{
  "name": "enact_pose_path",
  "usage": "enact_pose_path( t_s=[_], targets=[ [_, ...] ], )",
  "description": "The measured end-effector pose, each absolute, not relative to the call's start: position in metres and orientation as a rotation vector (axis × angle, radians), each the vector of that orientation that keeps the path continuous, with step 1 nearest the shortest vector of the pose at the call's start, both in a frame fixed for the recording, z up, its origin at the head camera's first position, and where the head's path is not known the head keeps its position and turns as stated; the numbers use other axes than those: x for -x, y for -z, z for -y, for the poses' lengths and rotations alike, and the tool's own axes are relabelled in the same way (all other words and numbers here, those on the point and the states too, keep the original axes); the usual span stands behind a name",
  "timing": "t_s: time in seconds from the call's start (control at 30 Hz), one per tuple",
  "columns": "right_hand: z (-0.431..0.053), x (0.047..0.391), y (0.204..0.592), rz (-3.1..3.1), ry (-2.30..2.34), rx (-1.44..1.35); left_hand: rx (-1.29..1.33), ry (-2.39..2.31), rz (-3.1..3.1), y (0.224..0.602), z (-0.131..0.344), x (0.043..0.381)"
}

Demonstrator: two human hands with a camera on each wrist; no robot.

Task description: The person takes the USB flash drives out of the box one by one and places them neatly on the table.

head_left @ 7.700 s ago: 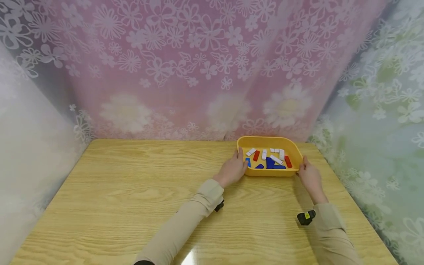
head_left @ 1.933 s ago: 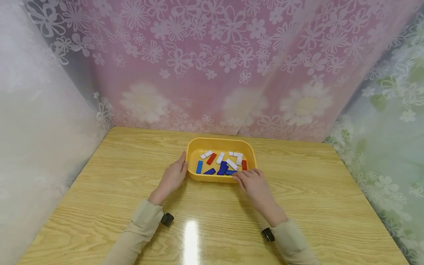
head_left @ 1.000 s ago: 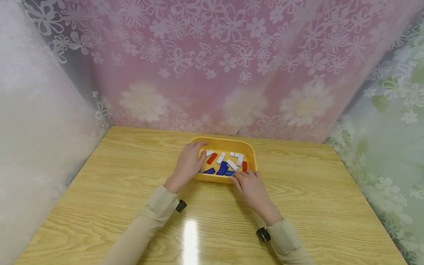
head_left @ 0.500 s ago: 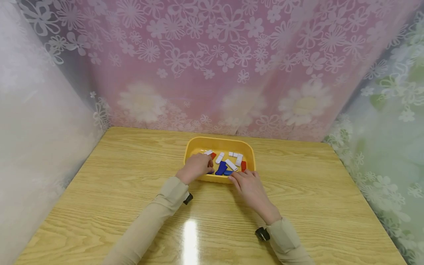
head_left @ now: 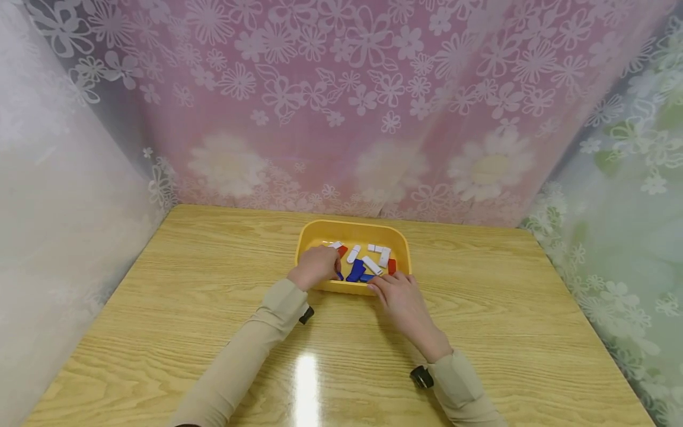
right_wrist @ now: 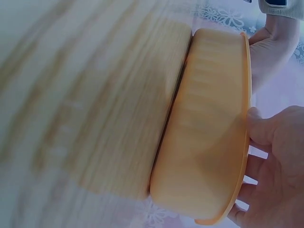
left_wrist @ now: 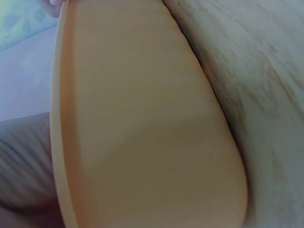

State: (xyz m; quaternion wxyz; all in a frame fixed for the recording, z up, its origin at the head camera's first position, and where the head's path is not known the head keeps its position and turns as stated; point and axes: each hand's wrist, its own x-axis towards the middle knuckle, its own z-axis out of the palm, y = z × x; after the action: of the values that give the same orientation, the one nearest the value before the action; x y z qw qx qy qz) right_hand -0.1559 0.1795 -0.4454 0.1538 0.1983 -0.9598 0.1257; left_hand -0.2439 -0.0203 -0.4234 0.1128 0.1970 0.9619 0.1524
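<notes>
A yellow plastic basket (head_left: 363,226) holds several white, red and blue USB sticks. My left hand (head_left: 316,265) reaches over its front left part, fingers bent down inside. A dark blue USB stick (head_left: 340,276) shows beside the thumb; the fingertips are hidden, so I cannot tell what they hold. My right hand (head_left: 402,305) grips the front right rim, thumb outside and fingers over the edge, as the right wrist view also shows. Near it are a blue USB stick (head_left: 367,277) and a red one (head_left: 392,266). Only the basket's outer wall (left_wrist: 137,95) fills the left wrist view.
The basket stands on a wood-grain table (head_left: 224,267), towards its back edge. A pink flowered curtain (head_left: 299,148) hangs behind, with pale cloth at both sides. Other USB sticks, including a white one (head_left: 372,265) and a red one (head_left: 342,250), lie loose in the basket.
The basket came from the right of the table to the middle. My left hand left its left rim and went inside, over the blue sticks. My right hand moved onto the front rim.
</notes>
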Motion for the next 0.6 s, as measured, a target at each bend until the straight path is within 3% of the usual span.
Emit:
enact_pose_path(
  t_s=[0.6],
  targets=[
    [-0.1795,0.1544,0.4437,2.787,-0.355,-0.553,-0.548,-0.689,-2.926,0.4249,0.0279,0.2382]
  ],
)
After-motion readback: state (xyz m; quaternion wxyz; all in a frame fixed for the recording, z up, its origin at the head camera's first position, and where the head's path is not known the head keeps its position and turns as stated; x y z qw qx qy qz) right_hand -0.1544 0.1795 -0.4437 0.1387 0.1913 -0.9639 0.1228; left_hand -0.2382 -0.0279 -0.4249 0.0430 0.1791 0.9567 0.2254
